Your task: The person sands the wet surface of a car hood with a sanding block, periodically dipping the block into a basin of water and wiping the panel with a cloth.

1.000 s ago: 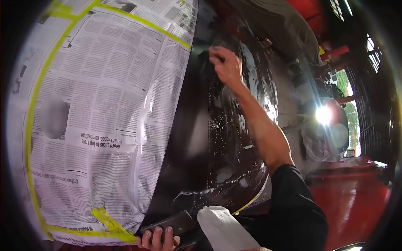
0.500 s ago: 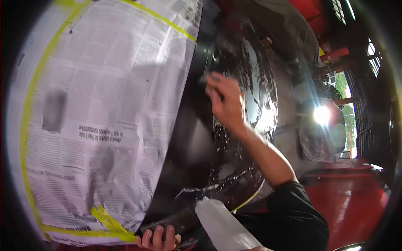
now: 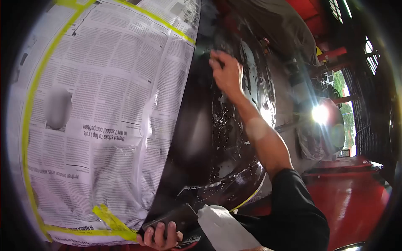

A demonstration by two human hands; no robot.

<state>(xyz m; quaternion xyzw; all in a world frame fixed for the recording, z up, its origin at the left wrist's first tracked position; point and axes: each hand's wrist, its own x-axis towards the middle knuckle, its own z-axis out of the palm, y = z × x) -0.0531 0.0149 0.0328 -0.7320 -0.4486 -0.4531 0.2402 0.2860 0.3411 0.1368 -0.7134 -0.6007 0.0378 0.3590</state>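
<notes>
Over the upper part of the wet black car panel [image 3: 192, 154], my right hand [image 3: 228, 75] is bent with fingertips pinched together, close to the surface. At those fingertips is a small grey piece, mostly hidden by the fingers. At the bottom, my left hand [image 3: 161, 236] has its fingers curled over the edge of a dark flat rectangular piece [image 3: 178, 217]. A white tapered thing [image 3: 224, 228] lies right beside that piece, its lower end cut off by the frame. Water drops and streaks cover the panel's right side.
Newspaper [image 3: 109, 96] held by yellow tape [image 3: 29, 117] covers the surface left of the panel. A red glossy surface [image 3: 343, 205] is at the lower right. Behind stands a covered vehicle [image 3: 322, 134] near a bright light. A brown cover [image 3: 284, 25] hangs at the top.
My right hand has moved up along the panel, its forearm following. My left hand stays at the bottom edge with the dark piece, slightly shifted in view.
</notes>
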